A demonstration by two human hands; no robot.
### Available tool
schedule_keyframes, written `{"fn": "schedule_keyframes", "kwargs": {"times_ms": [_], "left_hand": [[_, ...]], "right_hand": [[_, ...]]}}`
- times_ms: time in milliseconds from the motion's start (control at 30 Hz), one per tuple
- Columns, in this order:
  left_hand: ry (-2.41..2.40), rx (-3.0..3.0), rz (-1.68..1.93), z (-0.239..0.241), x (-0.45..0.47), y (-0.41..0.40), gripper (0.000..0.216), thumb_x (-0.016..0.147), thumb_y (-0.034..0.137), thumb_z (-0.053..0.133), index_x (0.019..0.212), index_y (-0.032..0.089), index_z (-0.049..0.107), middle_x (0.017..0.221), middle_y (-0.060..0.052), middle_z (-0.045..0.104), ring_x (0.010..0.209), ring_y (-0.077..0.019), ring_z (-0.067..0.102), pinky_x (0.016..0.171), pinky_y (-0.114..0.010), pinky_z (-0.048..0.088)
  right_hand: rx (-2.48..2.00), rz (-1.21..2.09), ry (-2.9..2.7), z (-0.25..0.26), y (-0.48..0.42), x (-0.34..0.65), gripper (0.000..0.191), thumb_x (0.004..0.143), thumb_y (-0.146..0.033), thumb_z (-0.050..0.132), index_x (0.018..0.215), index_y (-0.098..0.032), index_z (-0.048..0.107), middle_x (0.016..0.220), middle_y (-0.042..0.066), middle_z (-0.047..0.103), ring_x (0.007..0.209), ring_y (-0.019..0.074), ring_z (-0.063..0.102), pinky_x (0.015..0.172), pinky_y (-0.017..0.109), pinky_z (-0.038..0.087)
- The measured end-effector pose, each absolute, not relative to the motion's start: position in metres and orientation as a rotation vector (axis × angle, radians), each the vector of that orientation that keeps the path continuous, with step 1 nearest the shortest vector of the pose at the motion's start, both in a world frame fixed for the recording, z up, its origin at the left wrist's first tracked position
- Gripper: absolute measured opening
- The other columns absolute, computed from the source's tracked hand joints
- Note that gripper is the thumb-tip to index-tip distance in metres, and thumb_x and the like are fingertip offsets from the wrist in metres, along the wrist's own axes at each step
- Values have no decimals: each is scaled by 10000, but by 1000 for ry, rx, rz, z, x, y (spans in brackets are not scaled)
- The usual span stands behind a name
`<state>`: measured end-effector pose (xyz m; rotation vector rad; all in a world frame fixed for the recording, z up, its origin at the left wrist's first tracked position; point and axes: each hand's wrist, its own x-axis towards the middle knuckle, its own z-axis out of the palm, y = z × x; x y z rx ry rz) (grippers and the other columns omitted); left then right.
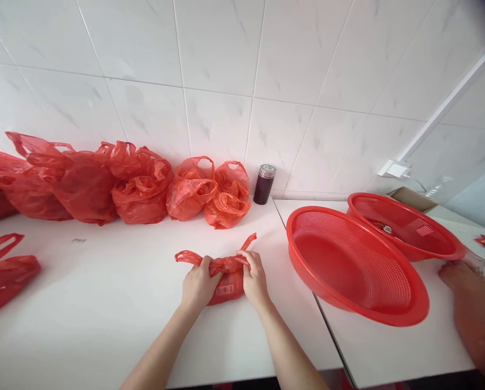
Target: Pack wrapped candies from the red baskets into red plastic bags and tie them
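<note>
A small red plastic bag (228, 287) lies on the white table in front of me, its top gathered and twisted, with a pale printed item showing through. My left hand (199, 281) grips the bag's left side near the gathered top, and one handle loop sticks out beyond it to the left. On the other side my right hand (254, 276) pinches the bag's right side, with the second handle end pointing up past the fingers. Part of the bag is hidden behind both hands.
Several filled red bags (140, 195) line the tiled wall, beside a dark thermos (264, 187). Another red bag (10, 276) lies at left. Two red plastic baskets (351, 300) stand at right, where another person's arm (470, 303) reaches in. A white adapter (399, 169) hangs on the wall.
</note>
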<state>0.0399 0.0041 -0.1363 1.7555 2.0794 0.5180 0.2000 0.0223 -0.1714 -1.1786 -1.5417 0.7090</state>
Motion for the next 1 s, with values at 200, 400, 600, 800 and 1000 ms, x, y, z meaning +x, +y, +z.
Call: {"fn": "schedule_keyframes", "kwargs": {"times_ms": [200, 400, 600, 800, 1000], "left_hand": [[2020, 1853, 470, -135, 34, 14, 146, 819, 386, 487, 836, 242, 507, 752, -29, 698, 762, -259, 660, 791, -362, 400], [2028, 1881, 501, -142, 35, 18, 146, 832, 372, 461, 861, 241, 519, 758, -32, 709, 777, -249, 670, 878, -388, 371], [2027, 1889, 536, -143, 35, 19, 162, 836, 368, 449, 878, 235, 530, 764, -43, 714, 792, -260, 672, 878, -405, 377], [1960, 1881, 549, -139, 29, 10, 191, 839, 362, 452, 928, 234, 562, 761, -40, 717, 743, -279, 675, 794, -419, 438], [1937, 1917, 735, -138, 38, 1, 385, 826, 516, 498, 1075, 232, 572, 1233, -108, 622, 1140, -321, 576, 886, -453, 456]], "right_hand": [[-1225, 690, -1578, -177, 28, 201, 414, 773, -31, 339, 934, -235, 661, 974, 41, 601, 919, 154, 637, 871, 296, 519], [-1281, 639, -1569, -177, 30, 197, 386, 763, -19, 339, 915, -216, 633, 981, 58, 597, 922, 170, 634, 860, 317, 517], [-1300, 602, -1586, -177, 30, 195, 339, 764, -42, 362, 923, -213, 607, 983, 65, 582, 915, 185, 619, 837, 340, 511], [-1264, 613, -1587, -165, 23, 198, 178, 793, -156, 503, 909, -228, 616, 953, 29, 596, 877, 170, 609, 822, 309, 503], [-1236, 675, -1500, -161, 23, 200, 139, 863, -346, 558, 859, -220, 615, 887, 21, 609, 823, 167, 595, 785, 291, 473]]}}
